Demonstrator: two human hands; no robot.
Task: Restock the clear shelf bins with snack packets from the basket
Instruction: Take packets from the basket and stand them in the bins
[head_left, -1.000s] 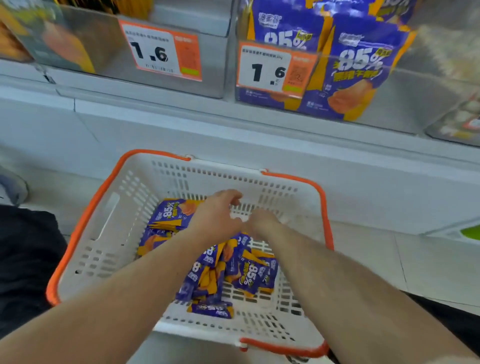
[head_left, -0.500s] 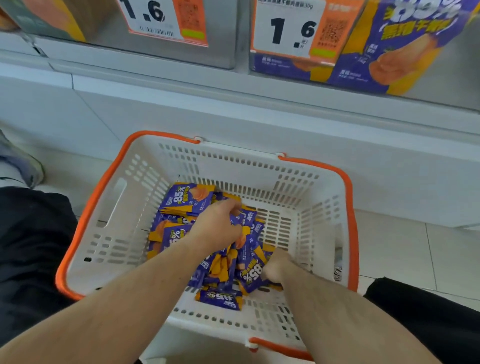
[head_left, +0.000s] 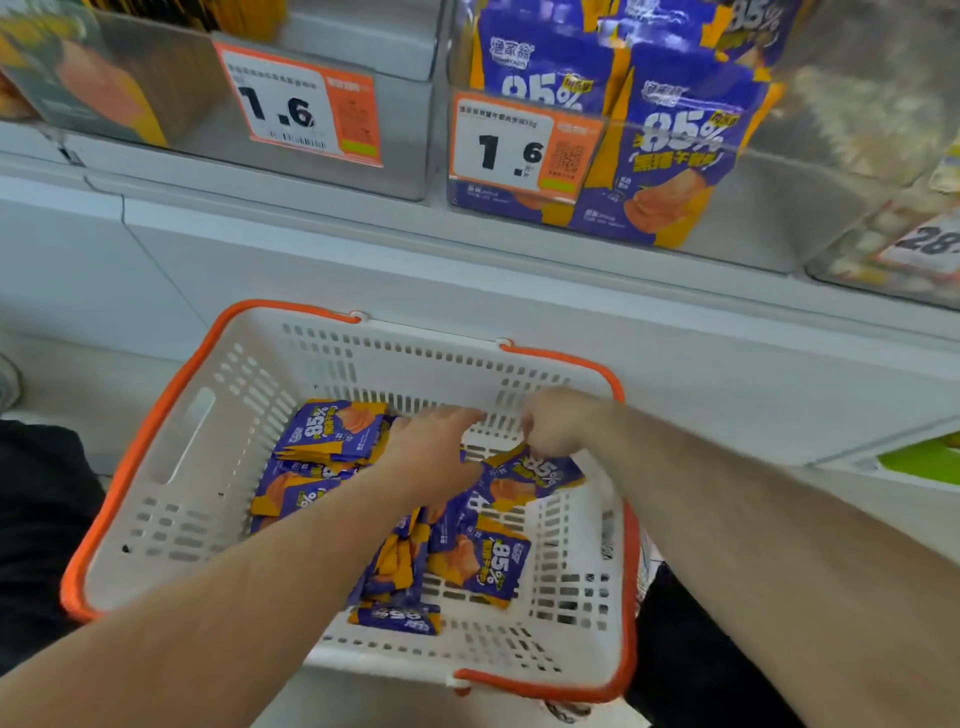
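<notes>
Below the shelf bin (head_left: 597, 156), over the basket (head_left: 156, 415), the right hand (head_left: 558, 421) pinches a packet (head_left: 535, 475) while the left hand (head_left: 431, 452) lies flat-fingered on the pile; squaring several packets together first would likely save trips.

head cam | looks forward-down | close over basket (head_left: 156, 452)

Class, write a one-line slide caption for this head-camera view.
Both hands reach into the basket of purple snack packets; the right hand pinches one below the stocked shelf bin.

Bright even light, soft shadows, blurred hands (motion), wide-angle bending at edges
</notes>
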